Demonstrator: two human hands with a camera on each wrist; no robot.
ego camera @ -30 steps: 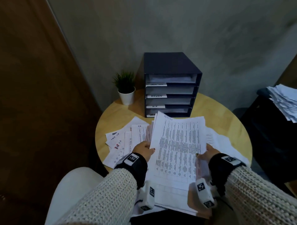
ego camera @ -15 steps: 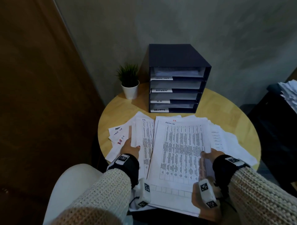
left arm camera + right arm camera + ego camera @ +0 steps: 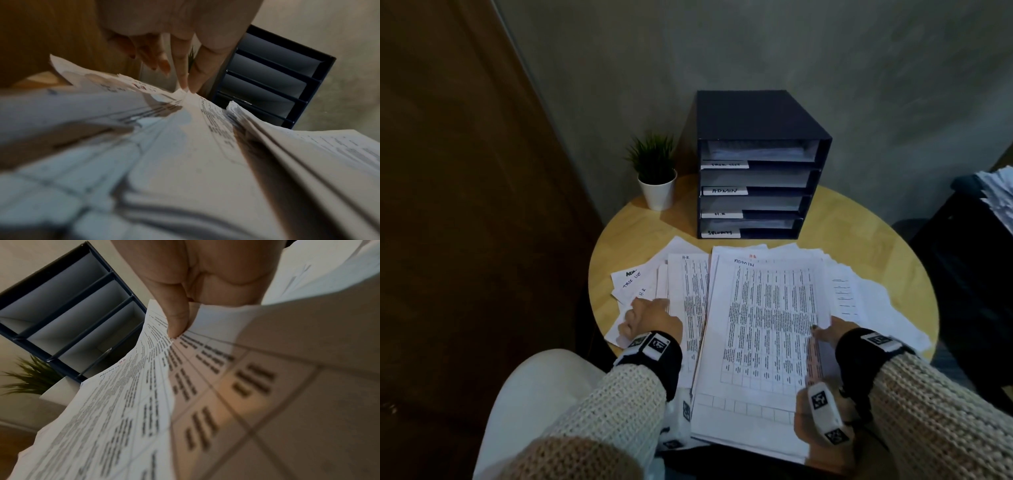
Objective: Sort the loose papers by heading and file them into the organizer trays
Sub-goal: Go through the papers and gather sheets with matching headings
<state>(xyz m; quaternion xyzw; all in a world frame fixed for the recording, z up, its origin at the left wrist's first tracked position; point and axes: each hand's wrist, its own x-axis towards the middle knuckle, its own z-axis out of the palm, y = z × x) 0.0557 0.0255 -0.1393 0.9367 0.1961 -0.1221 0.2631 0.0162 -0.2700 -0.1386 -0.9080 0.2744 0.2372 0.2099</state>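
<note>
Left grip (image 3: 650, 318) shifted toward 9 o'clock and pinched sheet edge among loose white printed papers (image 3: 690, 294). Right grip (image 3: 832, 334) pinched ADMIN-headed sheet (image 3: 767, 325) atop pile, centre of round light-wood tabletop (image 3: 859, 240). Dark blue four-tray organizer (image 3: 753, 116) stood at 12 o'clock. Filing judged mostly left.

Head view looks down over the table (image 3: 859, 222); both wrist views skim close along papers (image 3: 185, 162) toward the shared organizer (image 3: 68, 293).

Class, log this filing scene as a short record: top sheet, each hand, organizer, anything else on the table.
Top sheet: ADMIN sheet, uppermost of the spread papers
Right hand: pinches the ADMIN sheet's right edge
Left hand: pinches a corner among the left sheets
Organizer: four trays; ADMIN second, H.R third from top
Also on table: potted plant, left of Organizer
</note>
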